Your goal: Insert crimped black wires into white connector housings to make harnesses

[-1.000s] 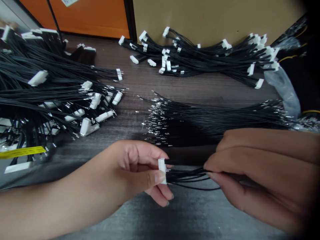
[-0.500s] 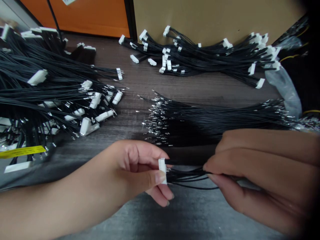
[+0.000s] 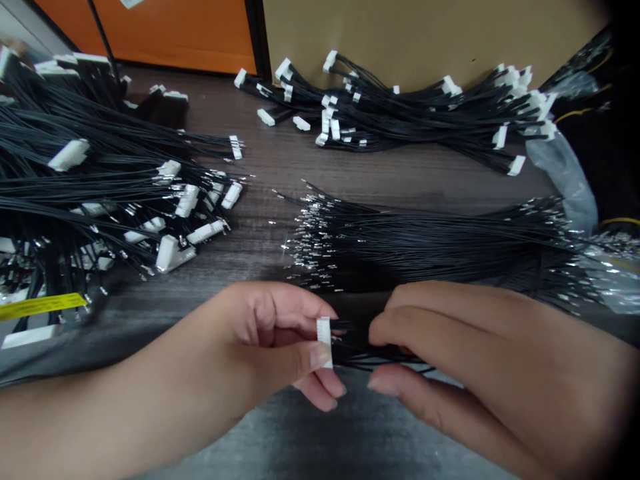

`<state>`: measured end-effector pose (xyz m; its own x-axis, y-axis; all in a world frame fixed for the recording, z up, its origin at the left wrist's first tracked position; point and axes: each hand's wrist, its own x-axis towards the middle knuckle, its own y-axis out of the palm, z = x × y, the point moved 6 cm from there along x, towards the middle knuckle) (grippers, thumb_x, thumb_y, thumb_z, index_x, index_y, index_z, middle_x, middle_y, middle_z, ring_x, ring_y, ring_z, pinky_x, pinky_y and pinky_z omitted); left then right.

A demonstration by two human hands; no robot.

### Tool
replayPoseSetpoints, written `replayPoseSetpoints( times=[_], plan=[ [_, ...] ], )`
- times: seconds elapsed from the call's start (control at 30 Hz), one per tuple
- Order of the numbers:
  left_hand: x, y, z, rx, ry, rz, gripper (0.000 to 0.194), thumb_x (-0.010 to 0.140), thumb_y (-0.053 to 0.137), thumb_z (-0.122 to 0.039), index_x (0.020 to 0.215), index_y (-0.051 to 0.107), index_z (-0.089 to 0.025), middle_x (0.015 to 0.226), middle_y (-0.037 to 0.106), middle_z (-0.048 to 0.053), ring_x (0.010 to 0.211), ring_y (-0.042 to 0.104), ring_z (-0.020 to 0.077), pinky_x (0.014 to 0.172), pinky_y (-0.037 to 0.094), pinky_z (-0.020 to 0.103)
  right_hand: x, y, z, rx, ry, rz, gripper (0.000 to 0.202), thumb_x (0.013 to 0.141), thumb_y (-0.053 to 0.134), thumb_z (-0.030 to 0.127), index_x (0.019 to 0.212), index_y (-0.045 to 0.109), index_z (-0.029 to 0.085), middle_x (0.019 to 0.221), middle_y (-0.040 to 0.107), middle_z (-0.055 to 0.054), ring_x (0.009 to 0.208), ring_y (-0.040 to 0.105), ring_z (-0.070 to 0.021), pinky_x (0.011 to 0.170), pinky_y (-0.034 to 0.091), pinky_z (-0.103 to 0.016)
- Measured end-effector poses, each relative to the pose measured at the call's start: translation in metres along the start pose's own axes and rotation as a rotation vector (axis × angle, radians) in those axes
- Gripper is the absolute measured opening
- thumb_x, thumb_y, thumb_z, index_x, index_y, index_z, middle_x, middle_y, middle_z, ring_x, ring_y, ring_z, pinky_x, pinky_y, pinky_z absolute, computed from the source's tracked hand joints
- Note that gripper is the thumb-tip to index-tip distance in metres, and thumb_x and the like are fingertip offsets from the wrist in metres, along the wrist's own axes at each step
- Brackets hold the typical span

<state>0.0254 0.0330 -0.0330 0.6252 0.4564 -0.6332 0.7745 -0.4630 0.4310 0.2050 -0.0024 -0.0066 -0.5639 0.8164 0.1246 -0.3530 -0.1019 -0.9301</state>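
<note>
The person's left hand [image 3: 270, 347] is pinching a small white plug [image 3: 325, 342] between thumb and fingertips, holding it upright just above the near edge of the dark wooden table [image 3: 280, 167]. A few thin black wires [image 3: 350, 352] are running out of the plug's right face. The right hand [image 3: 460, 367] is closing on those wires right beside the plug, thumb below and forefinger above, pressed together around them; whether one single wire is being fed in cannot be told, since the fingers are hiding the point of contact.

Judging from how things are lying, the plug in hand is looking partly filled: several wires are sitting in it, but how many slots are waiting empty is too small to see. Just behind the hands, a broad bundle of loose wires [image 3: 425, 240] with bare metal tips [image 3: 310, 233] is lying across the table, so much stock appears to be waiting for plugs. Against the cardboard sheet [image 3: 400, 33] at the back, a heap of cables [image 3: 415, 117] with white plugs at both ends is resting, which looks like finished work. To the left, a larger pile of wires [image 3: 75, 193] carrying white plugs at one end and bare tips beside them is spreading out, near a yellow strip [image 3: 40, 305]. A clear plastic bag [image 3: 565, 173] is lying at the right.
</note>
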Motion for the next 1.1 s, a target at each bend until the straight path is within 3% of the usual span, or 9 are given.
replayPoseSetpoints(
  times=[0.17,0.43,0.7,0.9,1.1],
  plan=[
    [0.000,0.000,-0.001,0.039,0.040,-0.020,0.006,0.086,0.077,-0.013,0.083,0.079,-0.018,0.071,0.082,-0.005,0.067,0.075,0.0085,0.066,0.060,0.015,0.031,-0.007,0.011,0.028,0.005,0.001,0.019,0.102,0.067,0.038,0.091,0.076,0.025,0.077,0.068,-0.004,0.070,0.065,-0.0194,0.060,0.048,-0.030],
    [0.003,0.000,0.002,0.020,0.041,0.000,0.006,0.083,0.084,-0.013,0.083,0.083,-0.020,0.073,0.082,-0.004,0.068,0.074,0.0091,0.067,0.061,0.015,0.030,-0.015,0.013,0.228,-0.017,-0.024,0.030,0.103,0.052,0.010,0.080,0.070,0.020,0.075,0.064,0.002,0.062,0.057,-0.0102,0.053,0.042,-0.022],
    [0.001,-0.001,0.003,0.056,0.060,-0.019,0.009,0.081,0.082,-0.012,0.080,0.082,-0.021,0.074,0.083,-0.003,0.068,0.075,0.0099,0.067,0.061,0.015,0.025,-0.011,0.032,-0.080,-0.265,-0.076,0.031,0.096,0.052,0.000,0.080,0.070,0.020,0.079,0.063,0.001,0.074,0.055,-0.0166,0.076,0.045,-0.032],
    [0.003,-0.001,0.004,0.058,0.049,-0.014,0.007,0.082,0.084,-0.015,0.079,0.081,-0.020,0.074,0.082,-0.002,0.068,0.075,0.0102,0.067,0.060,0.014,0.025,-0.010,0.033,-0.126,-0.301,-0.072,0.031,0.097,0.052,0.000,0.080,0.067,0.021,0.080,0.059,0.002,0.074,0.050,-0.0173,0.078,0.041,-0.033],
    [0.002,0.000,0.003,0.126,0.092,-0.028,0.007,0.086,0.083,-0.022,0.081,0.080,-0.020,0.074,0.080,-0.004,0.067,0.075,0.0099,0.066,0.060,0.013,0.025,-0.010,0.034,-0.159,-0.339,-0.039,0.028,0.089,0.059,0.001,0.074,0.068,0.022,0.077,0.058,0.003,0.072,0.049,-0.0174,0.076,0.041,-0.033]
  ],
)
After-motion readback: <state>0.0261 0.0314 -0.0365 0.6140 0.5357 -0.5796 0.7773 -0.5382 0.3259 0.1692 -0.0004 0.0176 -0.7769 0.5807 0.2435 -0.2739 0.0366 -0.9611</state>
